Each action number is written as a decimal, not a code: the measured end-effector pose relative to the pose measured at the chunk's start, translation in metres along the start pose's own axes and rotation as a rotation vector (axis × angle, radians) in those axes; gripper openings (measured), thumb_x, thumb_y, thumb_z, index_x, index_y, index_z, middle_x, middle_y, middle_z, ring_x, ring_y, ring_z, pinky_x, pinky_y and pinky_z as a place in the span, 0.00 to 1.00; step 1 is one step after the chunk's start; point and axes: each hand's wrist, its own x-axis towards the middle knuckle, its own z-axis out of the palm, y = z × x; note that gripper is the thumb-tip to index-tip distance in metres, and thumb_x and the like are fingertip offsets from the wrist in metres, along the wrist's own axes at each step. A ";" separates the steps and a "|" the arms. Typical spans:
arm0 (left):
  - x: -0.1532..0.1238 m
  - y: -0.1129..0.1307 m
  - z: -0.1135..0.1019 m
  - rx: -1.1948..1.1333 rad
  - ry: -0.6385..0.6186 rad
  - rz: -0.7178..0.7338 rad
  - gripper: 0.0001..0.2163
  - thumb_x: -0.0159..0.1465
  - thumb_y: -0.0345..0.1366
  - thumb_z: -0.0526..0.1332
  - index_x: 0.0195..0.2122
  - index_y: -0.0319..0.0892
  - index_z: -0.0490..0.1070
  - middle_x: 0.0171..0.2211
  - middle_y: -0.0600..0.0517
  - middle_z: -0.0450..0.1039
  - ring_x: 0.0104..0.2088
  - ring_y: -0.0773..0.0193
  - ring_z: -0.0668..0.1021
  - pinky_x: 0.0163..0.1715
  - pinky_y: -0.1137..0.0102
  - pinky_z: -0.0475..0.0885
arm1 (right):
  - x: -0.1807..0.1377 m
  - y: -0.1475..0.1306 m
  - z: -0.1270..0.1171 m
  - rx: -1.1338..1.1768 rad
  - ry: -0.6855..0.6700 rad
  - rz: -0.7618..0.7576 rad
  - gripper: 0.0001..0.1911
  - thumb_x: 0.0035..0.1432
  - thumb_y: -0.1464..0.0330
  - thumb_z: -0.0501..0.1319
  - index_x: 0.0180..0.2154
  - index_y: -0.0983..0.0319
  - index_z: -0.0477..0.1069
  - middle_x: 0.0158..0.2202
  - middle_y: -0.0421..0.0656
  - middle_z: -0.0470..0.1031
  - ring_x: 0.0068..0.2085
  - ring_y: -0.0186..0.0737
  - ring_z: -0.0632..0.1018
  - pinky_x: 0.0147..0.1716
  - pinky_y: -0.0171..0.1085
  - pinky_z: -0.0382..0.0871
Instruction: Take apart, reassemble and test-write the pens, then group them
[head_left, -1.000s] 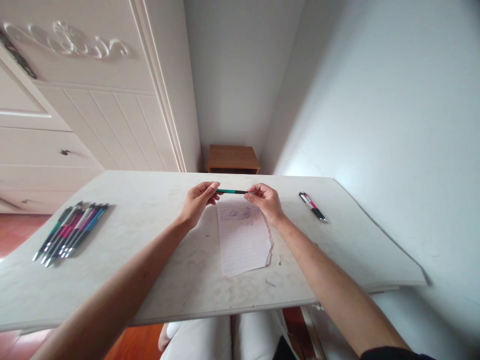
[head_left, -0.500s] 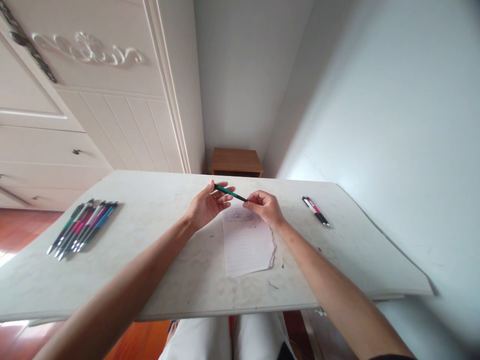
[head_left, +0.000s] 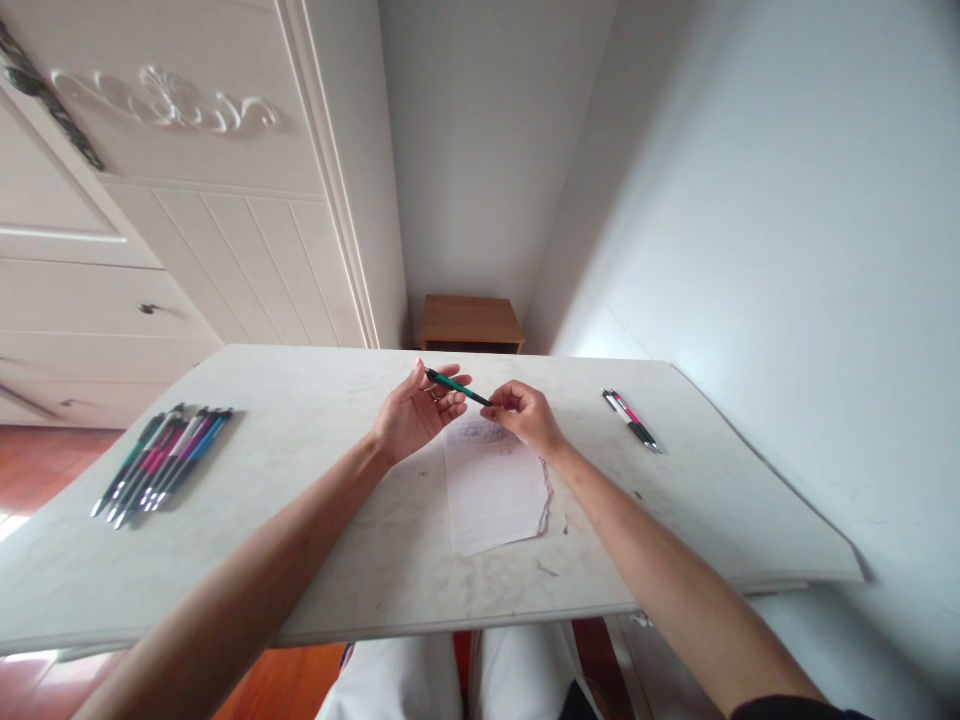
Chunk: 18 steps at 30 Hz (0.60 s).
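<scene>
A green pen with black ends (head_left: 455, 386) is held above the table between my two hands, slanting down to the right. My left hand (head_left: 420, 412) is palm up and holds its upper end between the thumb and the loosely curled fingers. The lower end is pinched by the thumb and fingers of my right hand (head_left: 526, 415), which hide the tip. Under the hands lies a lined sheet of paper (head_left: 495, 500), with purple scribbles near its top and a torn right edge.
Several colourful pens (head_left: 161, 465) lie side by side at the left of the white table (head_left: 315, 560). Two pens (head_left: 630, 420) rest on the right side. A white cabinet (head_left: 247, 250) stands at the left, a wall (head_left: 787, 250) at the right, and a small wooden cabinet (head_left: 472, 318) beyond the table.
The pen has shifted very slightly to the left with my right hand, and the camera view has moved a little. Both hands keep nearly the same pose.
</scene>
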 end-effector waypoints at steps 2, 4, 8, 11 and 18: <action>0.000 0.000 0.000 0.001 0.003 -0.004 0.22 0.70 0.49 0.53 0.42 0.33 0.77 0.42 0.38 0.79 0.31 0.62 0.80 0.37 0.66 0.78 | 0.000 0.000 0.002 -0.012 -0.025 -0.004 0.15 0.43 0.59 0.73 0.27 0.60 0.72 0.27 0.39 0.74 0.28 0.35 0.72 0.30 0.37 0.64; 0.001 0.001 0.000 0.002 0.005 -0.002 0.24 0.70 0.50 0.51 0.43 0.33 0.77 0.43 0.37 0.79 0.31 0.62 0.80 0.36 0.66 0.78 | -0.001 -0.001 0.002 -0.013 -0.038 0.010 0.15 0.45 0.59 0.72 0.28 0.60 0.72 0.27 0.39 0.75 0.28 0.36 0.72 0.30 0.37 0.64; 0.001 0.002 -0.001 0.002 0.014 0.003 0.23 0.69 0.49 0.53 0.43 0.33 0.77 0.44 0.37 0.79 0.33 0.61 0.81 0.37 0.66 0.78 | -0.002 -0.005 0.002 -0.005 -0.059 0.055 0.14 0.47 0.57 0.70 0.30 0.61 0.74 0.28 0.40 0.76 0.29 0.37 0.74 0.31 0.37 0.65; 0.002 0.002 -0.001 -0.005 0.023 0.003 0.19 0.69 0.46 0.55 0.42 0.34 0.78 0.42 0.39 0.79 0.34 0.61 0.81 0.38 0.67 0.78 | -0.002 -0.006 0.001 -0.030 -0.070 0.045 0.14 0.48 0.57 0.69 0.30 0.61 0.75 0.28 0.41 0.77 0.29 0.37 0.74 0.31 0.37 0.67; 0.001 0.004 -0.001 0.037 -0.024 -0.017 0.12 0.66 0.37 0.58 0.38 0.35 0.78 0.40 0.41 0.80 0.35 0.61 0.81 0.40 0.67 0.78 | -0.005 -0.007 0.001 -0.125 0.003 0.011 0.12 0.48 0.59 0.69 0.28 0.60 0.76 0.26 0.41 0.77 0.29 0.38 0.74 0.31 0.37 0.67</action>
